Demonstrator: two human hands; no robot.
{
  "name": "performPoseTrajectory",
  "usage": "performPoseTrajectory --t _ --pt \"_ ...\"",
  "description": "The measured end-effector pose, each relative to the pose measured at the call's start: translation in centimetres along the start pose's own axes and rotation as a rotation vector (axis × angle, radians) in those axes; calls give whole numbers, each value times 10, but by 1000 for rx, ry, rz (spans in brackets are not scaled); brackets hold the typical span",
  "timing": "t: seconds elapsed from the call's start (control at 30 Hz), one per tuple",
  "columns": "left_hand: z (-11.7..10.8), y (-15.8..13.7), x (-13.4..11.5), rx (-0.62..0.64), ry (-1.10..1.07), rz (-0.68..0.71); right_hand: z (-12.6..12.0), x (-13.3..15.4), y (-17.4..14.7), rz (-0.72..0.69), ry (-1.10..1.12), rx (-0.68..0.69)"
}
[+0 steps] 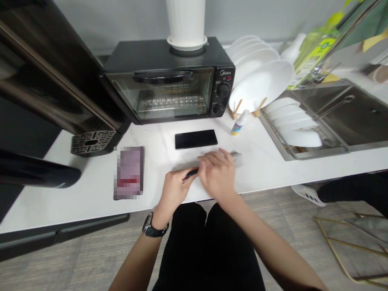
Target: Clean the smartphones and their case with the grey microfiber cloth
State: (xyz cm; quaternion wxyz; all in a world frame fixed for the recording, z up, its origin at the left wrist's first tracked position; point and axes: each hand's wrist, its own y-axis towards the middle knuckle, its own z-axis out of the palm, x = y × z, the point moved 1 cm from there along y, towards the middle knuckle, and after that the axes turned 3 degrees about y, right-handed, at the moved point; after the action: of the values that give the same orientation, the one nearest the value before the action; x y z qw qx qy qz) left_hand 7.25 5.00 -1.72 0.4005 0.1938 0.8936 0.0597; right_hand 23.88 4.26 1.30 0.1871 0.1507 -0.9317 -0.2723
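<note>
My left hand (175, 186), with a watch on its wrist, is closed on a thin black flat object (192, 173) that looks like a phone; most of it is hidden under my right hand. Across it lies my right hand (218, 173), its fingers curled and smeared by motion. A blurred grey cloth (238, 159) sticks out beyond the right fingers. Just behind my hands a black phone (196, 139) lies flat on the white counter. Off to the left rests a tablet-like device (141, 169) with its face pixelated. A small spray bottle (239, 123) stands upright at the right.
A black toaster oven (169, 60) stands at the back with a white pot (186, 20) on top. White plates (260, 81) lean in a rack beside the sink (357, 117), where bowls (291, 117) are stacked. A dark machine (93, 141) is left. Another person's shoe (307, 194) shows at right.
</note>
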Motion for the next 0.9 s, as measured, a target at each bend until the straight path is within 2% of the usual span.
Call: performPoseTrajectory --t 0.07,0.13,0.23,0.3,0.33,0.4,0.47,0.53,0.57,0.63,0.7,0.77,0.83,0.9 --pt "-1 -1 3 -11 68 8 10 26 2 -142 52 63" --pt "-2 -1 4 -3 75 3 8 23 2 -199 59 101" --pt "-1 -1 1 32 -31 -14 -13 -22 -1 -50 -29 71" --pt "0 -1 -1 45 -80 -15 -21 -39 -3 67 -83 28" --pt "1 -1 0 43 -79 -13 -19 -35 -3 93 -83 10" --pt "2 -2 4 19 -37 -8 -5 -6 -1 63 -28 0" --pt "2 -4 9 -19 18 -9 11 31 3 -78 43 59" --pt "1 -5 12 -30 47 -5 18 46 5 -166 71 97" --pt "0 -5 12 -19 44 -5 15 40 5 -181 65 107" --pt "-1 -3 9 15 5 -10 2 8 2 -134 17 100" --pt "-1 -1 3 38 -44 -24 -15 -30 -2 -8 -61 55" --pt "-1 1 -1 41 -72 -28 -21 -45 -4 95 -106 16" --pt "-2 1 -1 30 -48 -14 -13 -27 -2 104 -84 1" --pt "-3 0 1 0 3 2 2 9 1 5 -11 22"
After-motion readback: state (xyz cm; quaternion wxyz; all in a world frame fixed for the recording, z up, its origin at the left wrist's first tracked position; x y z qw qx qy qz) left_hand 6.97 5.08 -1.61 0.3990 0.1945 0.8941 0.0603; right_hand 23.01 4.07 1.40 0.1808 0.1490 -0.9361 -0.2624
